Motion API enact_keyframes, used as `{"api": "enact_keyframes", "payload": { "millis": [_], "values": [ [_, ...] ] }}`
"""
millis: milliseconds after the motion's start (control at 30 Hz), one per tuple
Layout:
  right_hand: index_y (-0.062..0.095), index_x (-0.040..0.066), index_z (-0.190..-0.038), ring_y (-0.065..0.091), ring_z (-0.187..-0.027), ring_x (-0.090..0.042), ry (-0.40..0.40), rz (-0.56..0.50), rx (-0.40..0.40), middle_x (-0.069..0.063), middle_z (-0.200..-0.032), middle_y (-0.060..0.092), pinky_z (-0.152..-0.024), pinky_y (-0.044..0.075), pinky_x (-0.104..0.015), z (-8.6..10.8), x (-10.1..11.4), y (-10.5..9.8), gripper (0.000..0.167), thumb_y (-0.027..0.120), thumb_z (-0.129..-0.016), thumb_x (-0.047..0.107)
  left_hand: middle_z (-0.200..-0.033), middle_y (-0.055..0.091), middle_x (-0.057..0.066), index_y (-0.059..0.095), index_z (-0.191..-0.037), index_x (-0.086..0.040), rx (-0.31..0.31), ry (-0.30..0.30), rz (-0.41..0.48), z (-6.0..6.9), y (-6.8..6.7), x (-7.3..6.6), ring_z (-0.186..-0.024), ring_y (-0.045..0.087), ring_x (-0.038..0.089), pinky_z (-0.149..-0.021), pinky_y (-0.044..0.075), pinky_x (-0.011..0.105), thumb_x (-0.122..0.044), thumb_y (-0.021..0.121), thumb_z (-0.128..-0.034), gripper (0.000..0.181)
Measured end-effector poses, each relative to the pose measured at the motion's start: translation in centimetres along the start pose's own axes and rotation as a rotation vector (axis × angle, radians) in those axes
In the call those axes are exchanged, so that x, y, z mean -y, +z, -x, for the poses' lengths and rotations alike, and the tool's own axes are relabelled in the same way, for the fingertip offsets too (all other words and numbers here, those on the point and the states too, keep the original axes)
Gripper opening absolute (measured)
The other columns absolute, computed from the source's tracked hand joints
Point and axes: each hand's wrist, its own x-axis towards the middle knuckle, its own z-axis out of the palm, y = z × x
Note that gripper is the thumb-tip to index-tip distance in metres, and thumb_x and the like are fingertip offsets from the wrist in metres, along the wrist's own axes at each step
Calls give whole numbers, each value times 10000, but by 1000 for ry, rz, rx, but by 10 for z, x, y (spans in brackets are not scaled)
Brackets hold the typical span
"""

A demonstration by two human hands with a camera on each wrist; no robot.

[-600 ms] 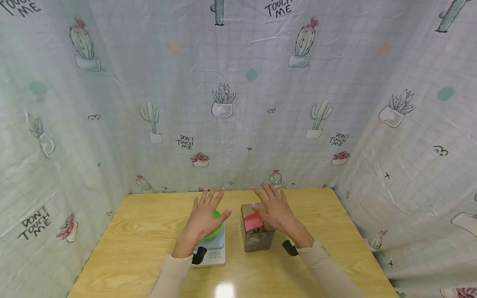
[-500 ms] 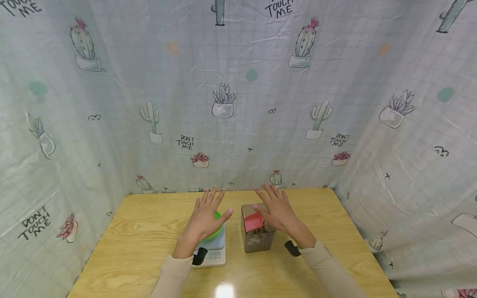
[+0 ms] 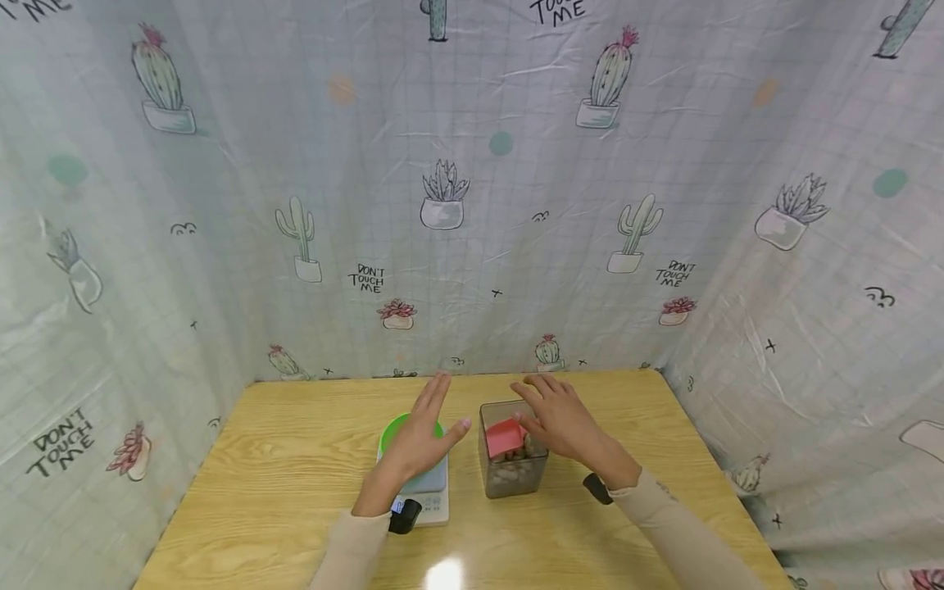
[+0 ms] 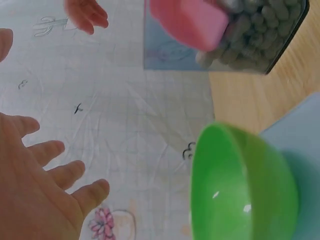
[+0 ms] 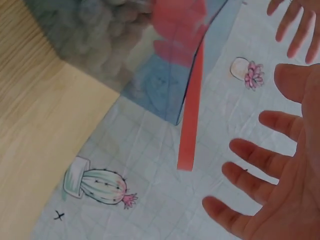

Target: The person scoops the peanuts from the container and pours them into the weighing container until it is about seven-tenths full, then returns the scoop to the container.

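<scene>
My left hand [image 3: 416, 447] hovers with extended fingers above a green bowl [image 3: 389, 429], which sits on a white scale [image 3: 437, 507] and is partly hidden by the hand. In the left wrist view the bowl [image 4: 272, 195] looks empty, apart from the hand [image 4: 40, 185]. A clear grey bin [image 3: 514, 483] of pebble-like pieces stands right of the scale, with a red scoop [image 3: 505, 437] inside. My right hand [image 3: 568, 422] is over the bin's right side, holding nothing. The scoop's handle [image 5: 190, 130] sticks out past the rim in the right wrist view.
The scale and bin stand on a light wooden table [image 3: 295, 475]. A curtain [image 3: 472, 270] printed with cacti hangs behind the table and along both sides.
My left hand has turned and its spread fingers have come together, uncovering more of the bowl. My right hand has shifted slightly right and toward me.
</scene>
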Motion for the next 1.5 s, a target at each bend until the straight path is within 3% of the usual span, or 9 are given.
{"api": "enact_keyframes", "payload": {
  "millis": [133,467,667,867,1233,1500],
  "values": [
    [584,183,-1339,516,-1236,-304,-36,52,26,-76,-1275,577,-925,480,-533,4,-2,-2,404,602,-978,364,-1674,61,-6,62,-1594,-283,7,33,45,-3,11,-3,-1533,141,288,-1141,308,595,-541,535,-964,829],
    [646,162,-1239,573,-1077,-282,-105,102,44,-54,-1130,613,-832,502,-501,9,-3,5,342,688,-929,299,-1674,60,-25,64,-1599,-258,75,-12,65,-9,43,1,-1531,149,266,-1182,280,528,-536,581,-933,888],
    [675,171,-1141,570,-1012,-245,-121,171,72,-31,-1093,612,-796,498,-454,10,-4,10,275,713,-907,310,-1669,108,75,91,-1600,-150,121,-6,36,-13,60,0,-1527,169,301,-1146,340,535,-618,637,-855,1035],
    [697,178,-999,541,-902,-199,-136,194,45,7,-987,602,-757,477,-413,9,-3,15,192,769,-856,284,-1670,92,76,78,-1597,-115,166,-55,52,-19,73,3,-1523,191,301,-1123,381,523,-687,662,-794,1146],
    [697,176,-953,544,-890,-194,-158,209,23,18,-945,604,-761,467,-408,9,-2,20,98,742,-878,220,-1664,77,135,15,-1592,-78,210,-114,45,-20,83,4,-1488,271,341,-1061,446,512,-679,717,-750,1250],
    [644,137,-991,588,-849,-188,-212,264,17,-3,-936,634,-701,501,-374,8,-4,14,97,683,-920,190,-1660,93,139,8,-1594,-96,193,-122,56,-21,84,3,-1415,399,348,-978,502,493,-705,707,-734,1265]
  ]
}}
